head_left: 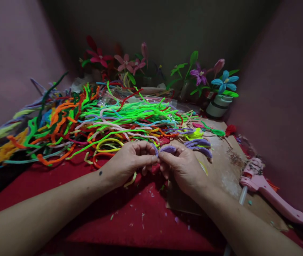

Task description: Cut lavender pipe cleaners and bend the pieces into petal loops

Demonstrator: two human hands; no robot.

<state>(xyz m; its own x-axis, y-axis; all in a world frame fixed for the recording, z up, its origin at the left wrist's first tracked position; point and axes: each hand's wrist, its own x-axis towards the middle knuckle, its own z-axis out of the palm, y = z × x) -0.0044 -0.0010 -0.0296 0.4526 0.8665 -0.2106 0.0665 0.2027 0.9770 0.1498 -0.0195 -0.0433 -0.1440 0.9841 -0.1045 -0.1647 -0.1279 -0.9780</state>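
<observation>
Both hands meet over the front middle of the red table. My left hand (132,160) is closed, thumb and fingers pinching one end of a purple pipe cleaner (168,149). My right hand (185,167) pinches the same purple piece, which curves out between the two sets of fingertips; part of it is hidden by the fingers. Just beyond my right hand, several purple petal-shaped pipe cleaner pieces (198,143) lie on the cardboard (222,170). A yellow pipe cleaner loop (110,144) rests close to my left hand.
A big heap of coloured pipe cleaners (141,112) spreads across the back and left. Pipe cleaner flowers (224,83) stand along the wall, one in a pale jar (218,106). At right, a pink glue gun (271,192) lies on the cardboard. Small scraps dot the red tablecloth (130,224).
</observation>
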